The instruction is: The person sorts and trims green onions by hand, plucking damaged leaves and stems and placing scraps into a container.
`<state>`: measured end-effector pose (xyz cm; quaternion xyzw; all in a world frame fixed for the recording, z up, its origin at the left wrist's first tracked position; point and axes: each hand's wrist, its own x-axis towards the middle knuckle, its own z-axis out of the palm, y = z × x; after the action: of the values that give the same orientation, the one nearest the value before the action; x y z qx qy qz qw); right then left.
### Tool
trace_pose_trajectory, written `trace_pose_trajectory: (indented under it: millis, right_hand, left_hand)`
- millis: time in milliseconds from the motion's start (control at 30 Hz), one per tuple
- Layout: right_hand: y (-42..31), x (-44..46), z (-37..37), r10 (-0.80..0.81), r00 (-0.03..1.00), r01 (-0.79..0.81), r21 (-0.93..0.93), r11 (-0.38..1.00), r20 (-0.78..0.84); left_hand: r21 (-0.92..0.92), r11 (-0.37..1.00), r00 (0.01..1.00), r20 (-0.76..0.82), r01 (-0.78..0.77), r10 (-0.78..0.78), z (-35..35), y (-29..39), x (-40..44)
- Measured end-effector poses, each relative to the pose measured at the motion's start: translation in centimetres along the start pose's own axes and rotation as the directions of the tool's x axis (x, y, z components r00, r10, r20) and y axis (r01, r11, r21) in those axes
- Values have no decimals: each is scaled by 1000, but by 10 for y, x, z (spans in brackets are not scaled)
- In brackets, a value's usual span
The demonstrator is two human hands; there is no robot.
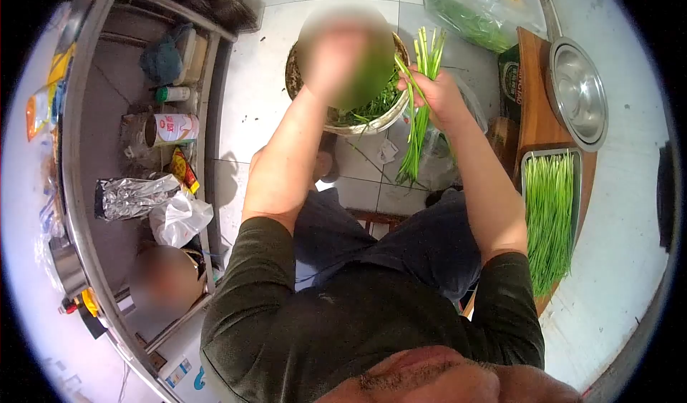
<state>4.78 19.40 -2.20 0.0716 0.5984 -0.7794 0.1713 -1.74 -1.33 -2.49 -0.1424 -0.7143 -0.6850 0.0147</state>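
Observation:
My right hand [434, 94] is closed around a bunch of garlic chives [415, 142]. Their pale ends stick up above the fingers, and the green leaves hang down beside the basket. Over the round basket [383, 123] is my left hand [340, 60], reaching from the left. A round blur covers it, so its fingers and anything in them cannot be made out. Loose green leaves and trimmings [368, 110] lie inside the basket, between my knees and the far floor.
To the right, a wooden surface [528, 120] carries a metal bowl [581, 92] and a metal tray [577, 188] of chives. Bagged greens [469, 17] lie at the back right. On the left, a metal-framed shelf [86, 145] holds a can [172, 129] and bags.

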Motion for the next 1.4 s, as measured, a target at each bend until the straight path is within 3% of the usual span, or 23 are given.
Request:
trace_pose_trajectory:
  millis: [67, 167, 200, 267, 300, 367, 433, 533, 633, 733, 833, 933, 1033, 1100, 1200, 1300, 1333, 1367, 1400]
  right_hand:
    - [0, 0, 2, -20, 999, 20, 1, 1000, -26]
    - [-3, -1, 6, -52, 998, 51, -27, 998, -47]
    - [-5, -1, 7, -53, 997, 49, -67, 997, -49]
    - [-5, -1, 8, -59, 997, 53, -108, 993, -52]
    - [-4, 0, 9, -64, 997, 58, -111, 992, -52]
    - [-1, 1, 9, -76, 996, 70, -121, 990, -47]
    - [2, 3, 8, -89, 995, 84, -136, 987, -34]
    - [-2, 1, 11, -57, 996, 43, -190, 981, -70]
    - [0, 1, 10, -68, 996, 58, -163, 985, -55]
    - [10, 8, 6, -105, 992, 81, -268, 960, -75]
    - [8, 7, 7, -149, 986, 130, -223, 966, -71]
    - [6, 5, 5, -150, 988, 128, -312, 941, -48]
    - [2, 1, 6, -126, 991, 114, -219, 969, -42]
    - [-3, -4, 5, -109, 992, 93, -228, 969, -56]
    - [-11, -6, 1, -95, 993, 76, -227, 971, -71]
    - [-9, -4, 0, -110, 992, 95, -198, 976, -67]
    - [-8, -3, 0, -120, 991, 106, -185, 977, -64]
    - [-9, -3, 1, -103, 993, 91, -175, 980, -64]
    - [-10, -4, 5, -86, 994, 74, -164, 984, -65]
  left_hand:
    - [421, 881, 977, 91, -214, 194, -9, -6, -2]
    - [670, 705, 971, 115, -233, 211, -5, -17, -2]
    - [626, 750, 977, 126, -212, 170, -3, -15, -4]
    - [514, 799, 950, 183, -313, 254, 1, -10, -7]
    - [440, 787, 902, 215, -433, 375, 2, -8, -10]
    - [537, 617, 817, 330, -575, 473, 6, -10, -10]
    - [771, 231, 786, 494, -594, 372, 11, -13, -7]
    - [756, 244, 784, 519, -607, 340, 11, -10, -8]
    - [714, 439, 838, 465, -546, 287, 15, -6, -8]
    - [538, 792, 933, 342, -289, 108, 14, 19, -15]
    - [735, 347, 805, 466, -583, 366, 11, 7, -10]
    - [766, 297, 792, 418, -571, 445, 8, 11, -9]
    - [864, 139, 797, 369, -484, 479, -6, -16, 0]
    - [814, 431, 884, 202, -391, 421, -17, -24, -2]
    - [590, 784, 971, -4, -192, 241, -28, -24, -2]
    - [695, 703, 979, 11, -153, 202, -23, -15, -4]
    - [701, 668, 945, 29, -251, 324, -15, -7, -1]
    - [581, 814, 995, -65, -22, 73, -4, 1, -4]
    - [439, 867, 971, -155, 234, -183, 13, 30, -7]
